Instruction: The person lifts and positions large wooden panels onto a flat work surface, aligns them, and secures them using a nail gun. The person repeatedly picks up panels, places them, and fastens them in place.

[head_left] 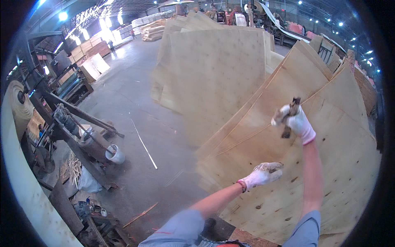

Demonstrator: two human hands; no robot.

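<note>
Grey sleeves (177,226) lie nearest the camera at the lower edge, and from them I see two bare forearms reach forward over a broad layer of thin wood sheets (337,144). These sheets, the material at hand, fill the right side, overlapping like a fan, pale tan to brown, with dark knots on the nearest. My right hand (299,123), in a white glove with a pink cuff, is raised above them, its fingers curled around a dark brown piece (295,106) whose ends stick out above and below the fist; blur keeps me from telling what it is. My left hand (263,173), gloved likewise, lies lower and nearer, its fingers extended and held together, pointing right; I cannot tell whether it touches the sheet below or pinches anything. Beyond both hands stands a second group of pale sheets (218,66), their corners staggered. To the left runs a grey floor (135,107), bearing a narrow white strip (144,144) and, nearer, a thin reddish stick (140,215). Farther left I note a white bucket (115,154) beside machinery, wood scraps (73,169), and a large pale roll (20,111) at the rim.
</note>
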